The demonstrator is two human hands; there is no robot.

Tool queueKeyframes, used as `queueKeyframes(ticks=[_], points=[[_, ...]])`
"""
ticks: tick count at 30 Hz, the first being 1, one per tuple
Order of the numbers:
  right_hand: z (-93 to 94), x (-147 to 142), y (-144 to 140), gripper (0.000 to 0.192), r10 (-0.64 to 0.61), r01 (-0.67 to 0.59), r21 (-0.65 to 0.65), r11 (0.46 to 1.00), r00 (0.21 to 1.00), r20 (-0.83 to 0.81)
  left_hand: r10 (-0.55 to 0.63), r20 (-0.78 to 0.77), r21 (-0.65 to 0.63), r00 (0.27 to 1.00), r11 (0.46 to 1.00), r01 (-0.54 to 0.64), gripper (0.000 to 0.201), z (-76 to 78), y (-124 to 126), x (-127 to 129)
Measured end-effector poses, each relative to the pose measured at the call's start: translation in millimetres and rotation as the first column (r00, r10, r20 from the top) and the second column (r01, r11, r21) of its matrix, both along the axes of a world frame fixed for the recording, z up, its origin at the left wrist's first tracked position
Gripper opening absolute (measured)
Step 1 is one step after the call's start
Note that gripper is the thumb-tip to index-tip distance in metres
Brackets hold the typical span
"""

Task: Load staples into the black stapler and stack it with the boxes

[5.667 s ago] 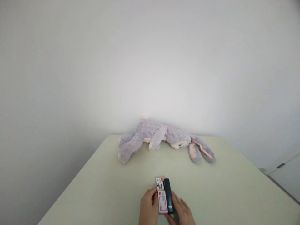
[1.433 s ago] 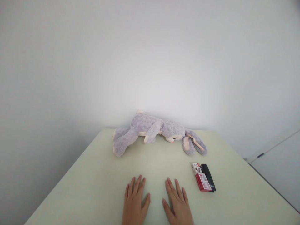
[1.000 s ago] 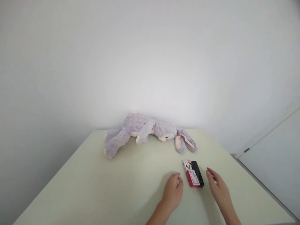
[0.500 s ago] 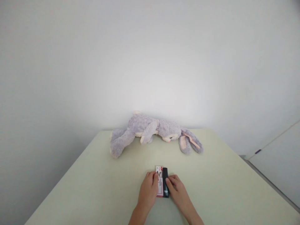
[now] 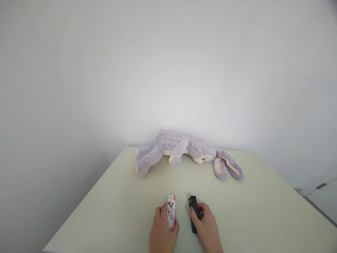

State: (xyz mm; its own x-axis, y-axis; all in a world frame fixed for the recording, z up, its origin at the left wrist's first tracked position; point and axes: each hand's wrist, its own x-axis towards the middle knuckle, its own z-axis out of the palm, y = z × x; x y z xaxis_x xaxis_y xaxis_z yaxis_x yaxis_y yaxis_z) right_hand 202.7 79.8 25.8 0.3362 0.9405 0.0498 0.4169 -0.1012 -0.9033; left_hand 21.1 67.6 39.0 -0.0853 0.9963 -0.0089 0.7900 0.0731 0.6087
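My left hand grips a small red and white printed box, held on its edge just above the pale table. Close to its right, my right hand is closed around a slim black stapler-like object that lies lengthwise on the table. The box and the black object are apart, with a narrow gap between them. Both hands sit near the table's front edge.
A grey-purple plush rabbit lies on its side along the table's far edge, ears trailing right. A plain white wall stands behind. A white cabinet corner shows at the far right, beyond the table's right edge.
The box and black object lay together at the right; both hands reached for them, brought them to the middle front, and now hold them apart, one in each hand.
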Motion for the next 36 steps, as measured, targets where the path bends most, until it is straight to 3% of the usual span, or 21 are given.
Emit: queueKeyframes(ticks=[3, 7, 12, 16, 20, 27, 31, 33, 36], points=[[-6.1, 16, -6, 0.041, 0.000, -0.001, -0.040, 0.999, 1.000, -0.019, -0.001, -0.019, 0.014, 1.000, 1.000, 0.001, 0.052, -7.6, 6, -25], [-15.1, 19, -11, 0.043, 0.018, -0.020, -0.056, 0.998, 0.999, -0.035, 0.025, -0.053, 0.107, 0.998, 0.994, -0.019, 0.045, -15.0, 36, -65], [-21.8, 18, -11, 0.038, 0.035, -0.036, -0.079, 0.996, 0.999, -0.003, -0.022, -0.072, 0.174, 0.997, 0.984, 0.034, 0.046, -17.8, 68, -84], [-26.2, 20, -12, 0.038, 0.045, -0.044, -0.082, 0.996, 0.999, 0.003, -0.036, -0.096, 0.216, 0.995, 0.975, 0.056, 0.043, -19.2, 48, -95], [-24.3, 20, -10, 0.037, 0.046, -0.047, -0.062, 0.997, 0.999, -0.014, -0.090, -0.197, 0.178, 0.976, 0.976, 0.126, 0.043, -24.6, 17, -103], [-9.6, 22, -10, 0.034, 0.085, -0.082, -0.023, 0.996, 0.985, 0.152, -0.006, -0.305, 0.300, 0.952, 0.949, 0.102, 0.050, -16.9, 15, -88], [-3.5, 26, -17, 0.033, 0.100, -0.096, -0.028, 0.995, 0.965, 0.244, -0.208, -0.225, 0.212, 0.952, 0.943, 0.256, 0.036, -12.4, 8, -58], [-0.9, 29, -21, 0.034, 0.120, -0.110, -0.057, 0.992, 0.964, 0.238, -0.282, -0.192, 0.175, 0.940, 0.933, 0.315, 0.040, -15.1, 5, -43], [2.4, 34, -23, 0.038, 0.146, -0.134, -0.069, 0.989, 0.963, 0.225, -0.224, -0.186, 0.203, 0.957, 0.944, 0.261, 0.056, -20.3, 5, -26]])
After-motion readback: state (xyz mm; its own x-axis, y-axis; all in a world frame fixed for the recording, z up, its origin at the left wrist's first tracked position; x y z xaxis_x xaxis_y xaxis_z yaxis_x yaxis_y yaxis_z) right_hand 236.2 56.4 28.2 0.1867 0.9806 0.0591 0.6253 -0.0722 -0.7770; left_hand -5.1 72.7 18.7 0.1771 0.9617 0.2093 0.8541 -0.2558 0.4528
